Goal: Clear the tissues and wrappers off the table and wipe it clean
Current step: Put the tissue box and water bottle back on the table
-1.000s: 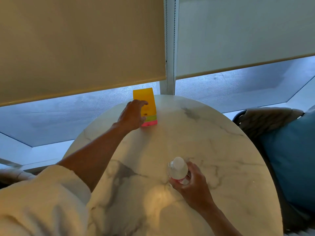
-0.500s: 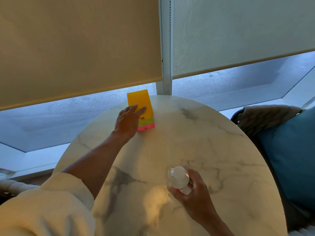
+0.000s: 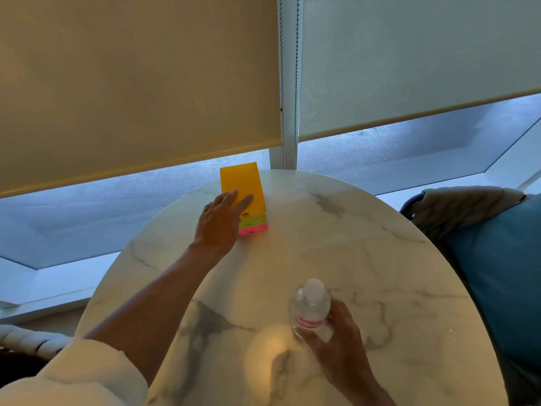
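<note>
A stack of flat cleaning cloths (image 3: 245, 186), yellow on top with green and pink layers under it, lies at the far edge of the round white marble table (image 3: 336, 247). My left hand (image 3: 220, 221) rests on the stack with straight fingers laid across the yellow top. Near the front of the table my right hand (image 3: 336, 347) grips a small clear plastic bottle (image 3: 311, 306) with a white cap and a pink label band, standing on the marble. No tissues or wrappers show on the table.
Two roller blinds (image 3: 140, 83) hang low over the window behind the table, with a white frame post and bead chains (image 3: 281, 83) between them. A chair with a blue cushion (image 3: 503, 273) stands at the right. A white sill (image 3: 52, 288) runs at the left.
My left hand has gone from curled at the stack's side to fingers stretched flat over the yellow top. The right hand still holds the bottle in the same spot.
</note>
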Demonstrator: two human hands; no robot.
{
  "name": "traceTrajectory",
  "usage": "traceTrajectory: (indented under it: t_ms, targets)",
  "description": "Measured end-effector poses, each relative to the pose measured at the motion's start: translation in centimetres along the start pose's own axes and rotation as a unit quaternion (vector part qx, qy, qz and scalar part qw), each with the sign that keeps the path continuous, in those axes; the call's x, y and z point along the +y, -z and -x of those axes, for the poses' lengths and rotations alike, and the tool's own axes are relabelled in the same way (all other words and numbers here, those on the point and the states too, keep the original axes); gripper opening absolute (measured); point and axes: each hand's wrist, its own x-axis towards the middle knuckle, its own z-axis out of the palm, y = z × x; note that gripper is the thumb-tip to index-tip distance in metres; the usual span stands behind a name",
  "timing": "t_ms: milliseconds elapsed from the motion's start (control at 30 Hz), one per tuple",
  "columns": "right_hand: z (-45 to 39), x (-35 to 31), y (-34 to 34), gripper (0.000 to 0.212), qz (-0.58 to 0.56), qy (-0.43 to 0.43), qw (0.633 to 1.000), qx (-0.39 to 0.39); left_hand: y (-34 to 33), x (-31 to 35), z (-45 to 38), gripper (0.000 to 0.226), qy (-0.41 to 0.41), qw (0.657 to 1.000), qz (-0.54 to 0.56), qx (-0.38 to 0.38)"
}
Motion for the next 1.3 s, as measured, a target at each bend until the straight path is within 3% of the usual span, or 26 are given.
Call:
traceTrajectory:
  t_ms: [267,367,533,633,1133,1200,1300]
  targets:
    - [-10.2,-0.8,-1.1,0.062,0.029,0.016,0.999,0.009,-0.1,0.2,-0.3,0.048,0.011,1.0,0.027,0.009]
    - [-15.1,-0.6,-2.2,0.069,0.025,0.009,1.0,0.009,-0.2,0.0,-0.1,0.048,0.016,0.999,0.044,0.02]
    - [-22.4,-1.0,-4.1,0.063,0.021,0.005,0.999,0.036,-0.2,-0.4,-0.4,0.051,-0.04,0.997,0.022,0.061]
    - [-25.4,-1.5,-5.0,0.065,0.02,0.013,0.999,0.036,-0.4,-0.4,-0.6,0.047,-0.032,0.998,0.016,0.059]
    - [-29.5,-3.3,-7.7,0.066,0.042,0.042,0.998,-0.025,-1.8,-0.8,-0.3,0.051,-0.034,0.996,-0.012,0.086]
    - [-29.5,-3.5,-7.4,0.07,0.049,0.043,0.997,-0.038,-1.6,-0.9,-0.2,0.045,-0.025,0.996,0.001,0.081]
    - [-29.3,-3.7,-7.0,0.073,0.052,0.04,0.997,-0.051,-1.4,-0.5,0.0,0.054,0.034,0.993,0.077,0.077]
